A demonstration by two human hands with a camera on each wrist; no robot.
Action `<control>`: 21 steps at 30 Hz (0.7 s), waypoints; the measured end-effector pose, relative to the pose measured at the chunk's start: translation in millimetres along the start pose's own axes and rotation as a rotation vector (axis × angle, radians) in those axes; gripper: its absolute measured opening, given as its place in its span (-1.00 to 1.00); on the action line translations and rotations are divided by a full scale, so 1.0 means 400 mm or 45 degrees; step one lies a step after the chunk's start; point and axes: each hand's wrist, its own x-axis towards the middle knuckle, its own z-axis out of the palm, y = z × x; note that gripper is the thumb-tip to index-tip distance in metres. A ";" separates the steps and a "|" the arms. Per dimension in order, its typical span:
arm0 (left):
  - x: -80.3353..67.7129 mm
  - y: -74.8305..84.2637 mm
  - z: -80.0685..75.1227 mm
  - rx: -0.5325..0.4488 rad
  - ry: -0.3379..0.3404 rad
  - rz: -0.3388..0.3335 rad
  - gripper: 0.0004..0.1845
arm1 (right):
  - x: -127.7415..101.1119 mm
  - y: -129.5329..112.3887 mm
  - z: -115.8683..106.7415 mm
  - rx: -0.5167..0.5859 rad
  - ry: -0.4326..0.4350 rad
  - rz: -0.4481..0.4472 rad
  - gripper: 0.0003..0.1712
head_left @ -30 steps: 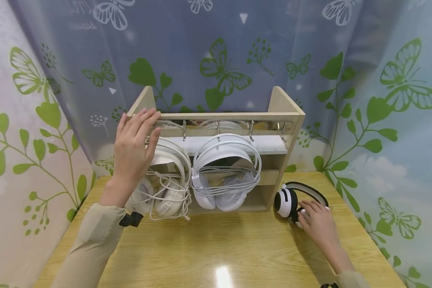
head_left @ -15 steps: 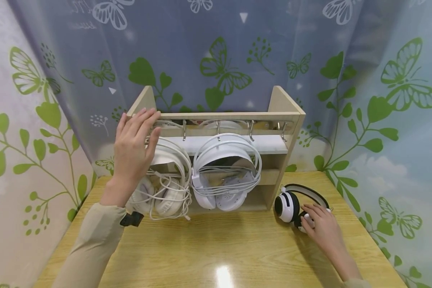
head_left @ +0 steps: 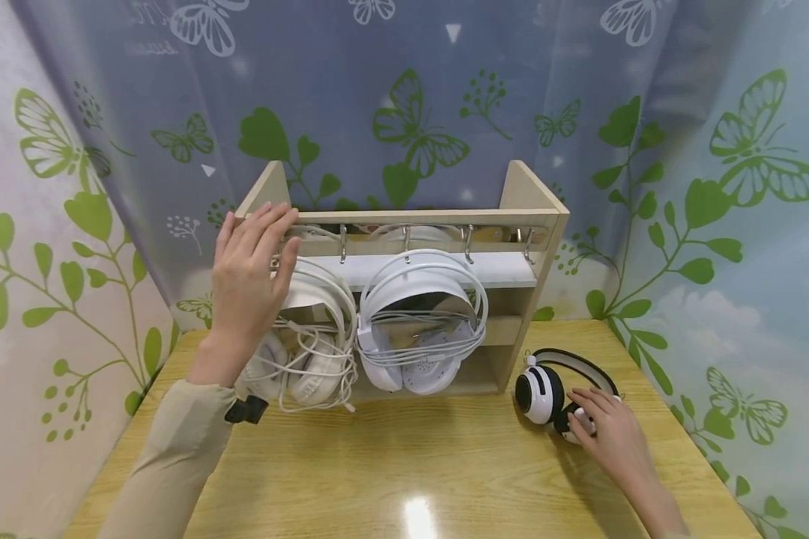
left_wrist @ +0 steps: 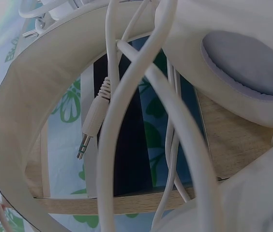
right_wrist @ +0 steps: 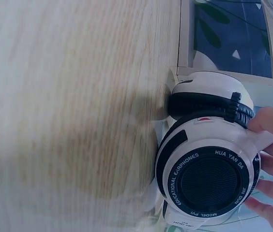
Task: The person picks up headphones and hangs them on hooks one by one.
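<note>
My left hand (head_left: 249, 277) rests with straight fingers on the left end of the wooden rack's top bar. Right below it hang white headphones (head_left: 317, 367) wrapped in their own loose cable; the left wrist view shows their headband (left_wrist: 10, 121) and audio plug (left_wrist: 96, 116) up close. A second white pair (head_left: 421, 281), its grey cable coiled around it, hangs beside them. On the table to the right of the rack lie black-and-white headphones (head_left: 538, 393). My right hand (head_left: 613, 438) grips their nearer ear cup (right_wrist: 209, 179), thumb on one side and fingers on the other.
The wooden rack (head_left: 512, 329) stands at the table's back, with metal hooks (head_left: 468, 243) along its upper bar and a white shelf (head_left: 505, 271) behind. Wooden table (head_left: 377, 464) extends in front. Patterned curtains (head_left: 445, 97) close in the back and both sides.
My right hand and the black-and-white headphones have shifted slightly right and towards me. The left hand stays in place on the rack.
</note>
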 end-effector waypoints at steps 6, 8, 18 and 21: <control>0.000 0.002 0.005 -0.028 0.025 -0.018 -0.54 | -0.015 0.001 -0.008 0.015 0.009 -0.028 -0.54; 0.000 0.002 0.006 -0.034 0.030 -0.020 -0.54 | -0.019 0.000 -0.012 0.028 0.015 -0.041 -0.53; 0.001 0.002 0.010 -0.056 0.059 -0.028 -0.56 | -0.041 -0.005 -0.026 0.078 0.009 -0.064 -0.50; 0.000 0.002 0.010 -0.049 0.055 -0.023 -0.56 | -0.046 -0.012 -0.034 0.079 -0.004 -0.067 -0.49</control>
